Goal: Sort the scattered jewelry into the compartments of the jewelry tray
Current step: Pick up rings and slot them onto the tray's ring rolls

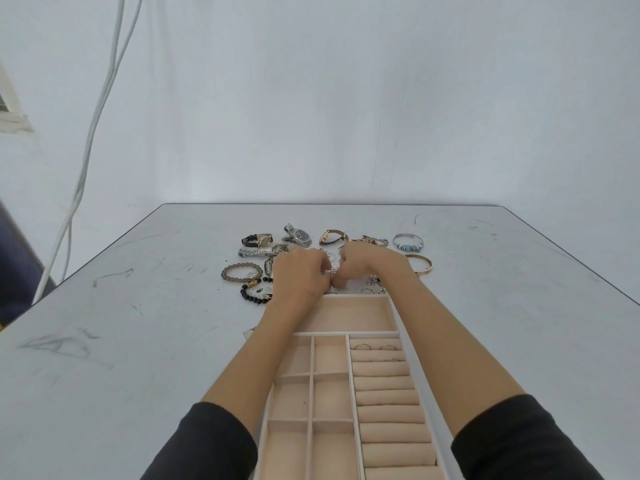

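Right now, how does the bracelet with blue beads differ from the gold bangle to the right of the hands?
The beaded bracelet is silver with blue beads strung on it; the gold bangle is a plain smooth band. The beaded bracelet lies farther from the person; the gold bangle lies nearer. The beaded bracelet shows whole; the gold bangle is partly hidden. Both lie flat on the table, outside the tray.

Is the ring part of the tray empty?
No, not empty. Three thin rings sit tucked between the farthest rolls of the ring section; the nearer rolls hold nothing.
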